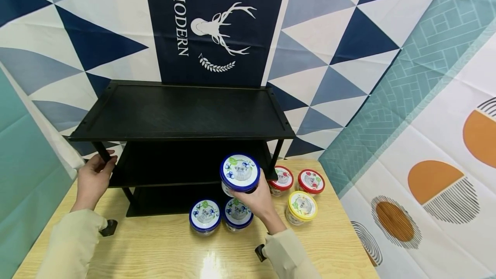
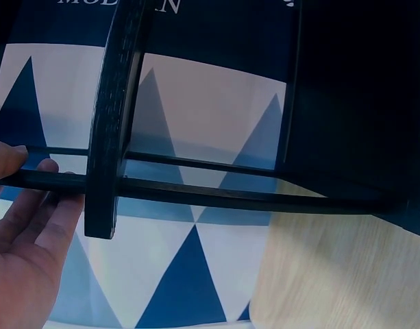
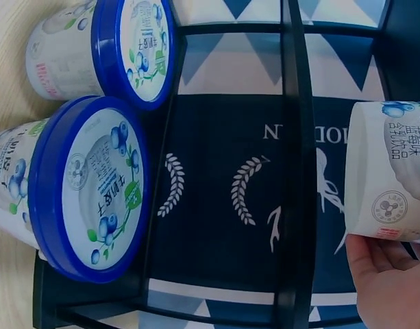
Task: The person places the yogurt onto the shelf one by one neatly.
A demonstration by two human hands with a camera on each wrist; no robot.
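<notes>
A black three-tier shelf (image 1: 182,111) stands on the wooden table against the wall. My left hand (image 1: 93,180) holds its left front post (image 1: 101,152), fingers and thumb around the dark bar in the left wrist view. In my right hand (image 1: 258,199) is a blue-lidded tub (image 1: 240,171) with blueberries printed on it, raised before the right part of the middle tier. The right wrist view shows its white side (image 3: 391,171) above my fingers. Below, a blue-lidded tub (image 1: 205,215) and another blue-lidded tub (image 1: 238,213) sit side by side at the shelf's front.
Right of the shelf stand a red-lidded tub (image 1: 283,178), a second red-lidded tub (image 1: 311,181) and a yellow-lidded tub (image 1: 302,206). A triangle-patterned wall cloth (image 1: 310,55) hangs behind. The table (image 1: 162,244) reaches toward me.
</notes>
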